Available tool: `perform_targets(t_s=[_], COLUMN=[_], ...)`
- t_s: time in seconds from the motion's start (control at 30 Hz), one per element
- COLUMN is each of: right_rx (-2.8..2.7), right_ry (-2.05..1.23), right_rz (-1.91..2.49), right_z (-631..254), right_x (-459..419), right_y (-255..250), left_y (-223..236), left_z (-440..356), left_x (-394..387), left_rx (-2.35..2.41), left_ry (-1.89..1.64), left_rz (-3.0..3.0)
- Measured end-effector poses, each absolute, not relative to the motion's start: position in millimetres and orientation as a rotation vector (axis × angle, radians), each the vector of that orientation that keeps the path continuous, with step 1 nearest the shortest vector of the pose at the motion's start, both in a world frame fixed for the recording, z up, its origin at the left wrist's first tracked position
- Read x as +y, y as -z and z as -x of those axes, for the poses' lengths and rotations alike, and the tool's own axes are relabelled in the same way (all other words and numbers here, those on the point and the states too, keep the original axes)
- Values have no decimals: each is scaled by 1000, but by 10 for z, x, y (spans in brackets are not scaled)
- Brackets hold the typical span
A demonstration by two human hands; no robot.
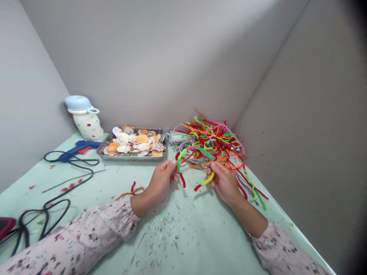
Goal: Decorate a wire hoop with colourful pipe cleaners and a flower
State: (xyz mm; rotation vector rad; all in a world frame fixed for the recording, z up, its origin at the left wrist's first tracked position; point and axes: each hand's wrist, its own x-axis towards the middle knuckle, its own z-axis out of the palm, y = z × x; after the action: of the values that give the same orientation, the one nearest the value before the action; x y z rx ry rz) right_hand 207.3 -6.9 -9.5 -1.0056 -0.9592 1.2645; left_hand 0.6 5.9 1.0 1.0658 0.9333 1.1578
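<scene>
My left hand [161,178] pinches one end of a bent pipe cleaner arch [192,150] that runs green, pink, then green, with a red tail hanging below my fingers. My right hand [224,180] pinches the arch's other end, where a yellow and red piece [205,181] sticks out to the left. Both hands hover just above the pale green table [183,236], in front of a tangled pile of coloured pipe cleaners [215,142]. An orange and red pipe cleaner scrap [130,191] lies by my left wrist.
A metal tray of seashells [132,146] sits at the back middle. Left of it stand a spotted white bottle with a blue cap [85,117] and a blue glue gun [78,148] with its black cable [57,191] looping over the table's left side. Grey walls enclose the table.
</scene>
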Motion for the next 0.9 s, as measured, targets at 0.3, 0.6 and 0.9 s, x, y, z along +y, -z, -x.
perform_targets(t_s=[0.3,0.6,0.9], right_rx=[-968,-840,-757], right_ry=[-1231,-1234,-1263], right_rz=[986,973,931], right_z=[-2074,-2096,-2122], right_x=[-58,-38,10], right_y=[119,112,163], left_y=[87,-5,-57], left_z=[34,41,-22], left_x=[73,32,-54], left_rx=[1095,1200,1061], left_ry=[-1134,-1186,-984], left_rz=[-1354,-1483,-1477])
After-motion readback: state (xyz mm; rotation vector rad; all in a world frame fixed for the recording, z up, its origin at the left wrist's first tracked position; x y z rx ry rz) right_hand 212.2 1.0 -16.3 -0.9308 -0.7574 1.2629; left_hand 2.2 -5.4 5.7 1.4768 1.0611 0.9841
